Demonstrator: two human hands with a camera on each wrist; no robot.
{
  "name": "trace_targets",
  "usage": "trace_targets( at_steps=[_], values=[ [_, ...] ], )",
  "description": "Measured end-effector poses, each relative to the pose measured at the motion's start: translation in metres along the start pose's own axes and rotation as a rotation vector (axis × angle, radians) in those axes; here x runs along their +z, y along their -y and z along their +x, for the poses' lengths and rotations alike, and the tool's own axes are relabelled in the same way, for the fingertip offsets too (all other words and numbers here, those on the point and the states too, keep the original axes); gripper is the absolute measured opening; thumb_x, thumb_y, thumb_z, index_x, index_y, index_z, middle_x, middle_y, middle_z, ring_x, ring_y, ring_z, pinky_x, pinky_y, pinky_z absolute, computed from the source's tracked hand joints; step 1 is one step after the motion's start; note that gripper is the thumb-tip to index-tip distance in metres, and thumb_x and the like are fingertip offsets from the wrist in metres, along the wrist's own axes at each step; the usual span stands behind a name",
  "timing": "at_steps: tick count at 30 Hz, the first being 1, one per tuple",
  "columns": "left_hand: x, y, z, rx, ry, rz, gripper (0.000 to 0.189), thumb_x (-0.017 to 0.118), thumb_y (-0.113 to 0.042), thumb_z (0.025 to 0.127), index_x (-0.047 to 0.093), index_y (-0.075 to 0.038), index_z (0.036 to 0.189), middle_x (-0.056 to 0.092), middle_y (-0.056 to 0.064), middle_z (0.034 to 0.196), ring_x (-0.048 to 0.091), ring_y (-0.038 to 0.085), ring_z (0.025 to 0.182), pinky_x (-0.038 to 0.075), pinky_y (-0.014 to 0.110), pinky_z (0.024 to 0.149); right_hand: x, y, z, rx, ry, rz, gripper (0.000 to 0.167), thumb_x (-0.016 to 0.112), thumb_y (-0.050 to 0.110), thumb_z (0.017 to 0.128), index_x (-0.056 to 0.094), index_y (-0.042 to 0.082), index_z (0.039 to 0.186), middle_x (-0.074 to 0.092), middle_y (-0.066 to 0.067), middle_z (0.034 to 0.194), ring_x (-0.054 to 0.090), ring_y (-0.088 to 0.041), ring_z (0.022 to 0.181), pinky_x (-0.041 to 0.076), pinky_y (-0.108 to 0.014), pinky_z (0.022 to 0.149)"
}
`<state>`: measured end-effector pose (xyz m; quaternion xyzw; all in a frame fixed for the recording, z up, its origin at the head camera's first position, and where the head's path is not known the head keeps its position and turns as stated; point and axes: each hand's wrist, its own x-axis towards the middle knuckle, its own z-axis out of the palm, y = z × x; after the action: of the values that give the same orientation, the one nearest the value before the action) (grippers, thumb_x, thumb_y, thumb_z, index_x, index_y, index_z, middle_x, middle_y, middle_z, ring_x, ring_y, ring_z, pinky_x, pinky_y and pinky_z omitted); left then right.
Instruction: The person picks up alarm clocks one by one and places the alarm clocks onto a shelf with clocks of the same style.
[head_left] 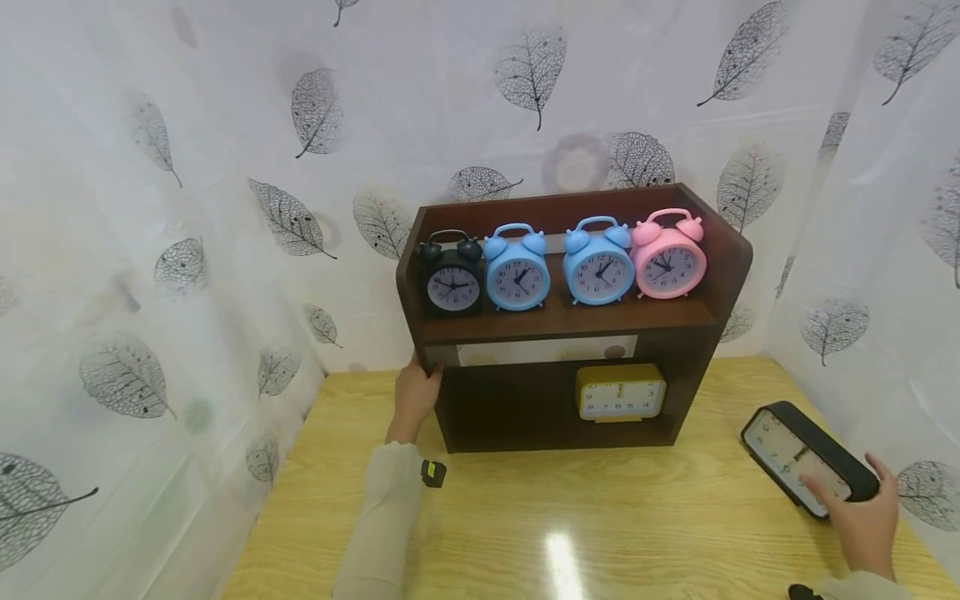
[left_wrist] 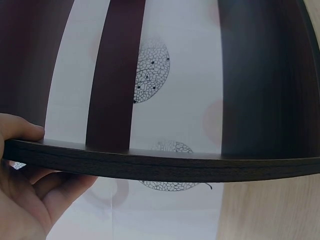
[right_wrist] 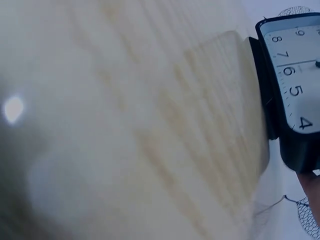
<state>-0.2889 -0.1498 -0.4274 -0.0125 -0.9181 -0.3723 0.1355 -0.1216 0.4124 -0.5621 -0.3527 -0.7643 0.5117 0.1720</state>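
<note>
My left hand (head_left: pixel 415 396) grips the left side board of a dark brown two-tier shelf (head_left: pixel 562 329); in the left wrist view the thumb lies on one face of the board (left_wrist: pixel 165 167) and the fingers on the other. Over on the right, my right hand (head_left: pixel 866 521) holds a black rectangular desk clock (head_left: pixel 832 437) by its near end, thumb across the face. That clock is slanted, and its numbered dial (right_wrist: pixel 300 80) shows at the edge of the right wrist view.
The upper tier carries a black twin-bell alarm clock (head_left: pixel 453 283), two blue ones (head_left: pixel 517 279) and a pink one (head_left: pixel 670 267). A yellow rectangular clock (head_left: pixel 621 398) stands on the lower tier's right side. Leaf-printed sheeting (head_left: pixel 187 333) surrounds the wooden table (head_left: pixel 510 517).
</note>
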Motion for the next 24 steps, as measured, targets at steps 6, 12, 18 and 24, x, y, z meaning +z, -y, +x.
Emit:
trace_targets(
  at_steps=[6,12,18,24],
  values=[
    [-0.001,-0.001,0.0,0.0,0.003,0.003,0.041,0.053,-0.02,0.091,0.05,0.002,0.126,0.064,0.031,0.106,0.063,0.045,0.094,0.049,0.054,0.078,-0.001,-0.007,0.004,0.109,0.06,-0.043,0.094,0.07,0.039,0.082,0.008,0.025,0.152,0.013,-0.001,0.158,0.015,-0.019,0.145,0.022,-0.048,0.115],
    [0.0,-0.001,0.0,-0.004,0.003,-0.005,0.04,0.052,-0.021,0.091,0.05,0.001,0.125,0.065,0.031,0.105,0.063,0.045,0.093,0.049,0.054,0.078,-0.003,-0.011,0.008,0.204,0.11,-0.084,0.104,0.066,0.049,0.081,0.002,0.008,0.151,0.003,-0.016,0.158,0.011,-0.04,0.143,0.023,-0.058,0.11],
    [-0.002,0.0,-0.001,0.003,0.0,0.006,0.041,0.052,-0.02,0.091,0.05,0.002,0.126,0.064,0.032,0.104,0.063,0.045,0.092,0.049,0.054,0.076,-0.004,-0.013,0.013,0.221,0.169,-0.155,0.108,0.063,0.053,0.081,-0.001,0.001,0.149,-0.001,-0.024,0.156,0.01,-0.047,0.141,0.024,-0.062,0.107],
    [0.0,0.001,0.0,0.002,-0.004,0.005,0.045,0.051,-0.021,0.091,0.048,0.001,0.13,0.064,0.031,0.106,0.064,0.043,0.091,0.049,0.053,0.077,-0.005,-0.017,0.015,0.217,0.195,-0.202,0.109,0.061,0.054,0.082,-0.006,0.0,0.148,-0.006,-0.026,0.154,0.008,-0.05,0.14,0.023,-0.064,0.106]
  ],
)
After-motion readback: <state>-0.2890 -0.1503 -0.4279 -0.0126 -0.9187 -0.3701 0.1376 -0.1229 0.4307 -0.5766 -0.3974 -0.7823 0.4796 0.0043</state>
